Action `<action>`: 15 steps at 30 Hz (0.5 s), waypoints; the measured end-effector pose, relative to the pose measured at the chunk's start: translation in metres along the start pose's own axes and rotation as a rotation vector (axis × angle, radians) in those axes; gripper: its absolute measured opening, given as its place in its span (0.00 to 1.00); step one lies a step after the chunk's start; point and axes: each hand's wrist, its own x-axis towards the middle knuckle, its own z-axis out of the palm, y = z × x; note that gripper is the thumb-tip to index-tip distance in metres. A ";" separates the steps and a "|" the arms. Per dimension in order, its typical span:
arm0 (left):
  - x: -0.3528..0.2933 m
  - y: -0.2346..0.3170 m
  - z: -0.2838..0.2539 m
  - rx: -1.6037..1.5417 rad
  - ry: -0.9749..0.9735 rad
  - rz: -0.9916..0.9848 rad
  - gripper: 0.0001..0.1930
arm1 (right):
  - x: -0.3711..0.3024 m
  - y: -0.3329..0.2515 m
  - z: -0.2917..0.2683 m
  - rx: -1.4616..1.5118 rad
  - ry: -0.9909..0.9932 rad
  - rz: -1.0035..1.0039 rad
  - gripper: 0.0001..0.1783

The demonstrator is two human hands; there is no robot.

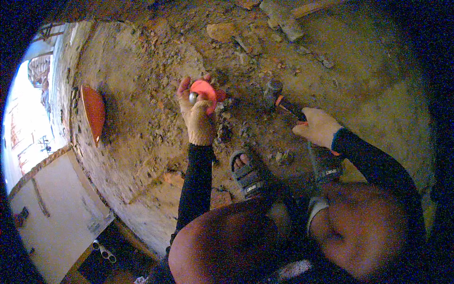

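Note:
My left hand (201,125), in a pale knit glove, is closed round a chisel (203,88) with a red-pink hand guard. Its round metal end shows beside my fingers, while the tip is hidden below. The right hand (320,127), gloved as well, grips a hammer (289,105) by its black and orange handle. The hammer's dusty grey head (274,89) is to the right of the chisel, apart from it and low over the rubble. Broken stones (227,125) lie just under and beside the left hand.
An orange pan (93,112) stands by the left-hand edge of the dirt floor. Larger stones (221,31) and a long grey block (283,20) lie farther off. My sandalled foot (246,173) rests close behind the rubble. A pale board (59,213) is at lower left.

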 end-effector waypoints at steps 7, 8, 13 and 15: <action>-0.002 -0.017 0.011 0.545 -0.110 0.074 0.29 | 0.011 0.017 0.010 0.197 -0.008 -0.012 0.23; 0.004 -0.015 0.012 0.600 -0.095 0.059 0.29 | 0.011 0.017 0.011 0.163 0.031 -0.058 0.23; 0.051 -0.006 0.010 0.299 -0.237 -0.125 0.27 | 0.010 0.016 0.007 0.231 -0.049 0.009 0.21; 0.055 -0.012 0.010 0.369 -0.274 -0.074 0.35 | 0.009 0.014 0.004 0.262 -0.099 0.072 0.22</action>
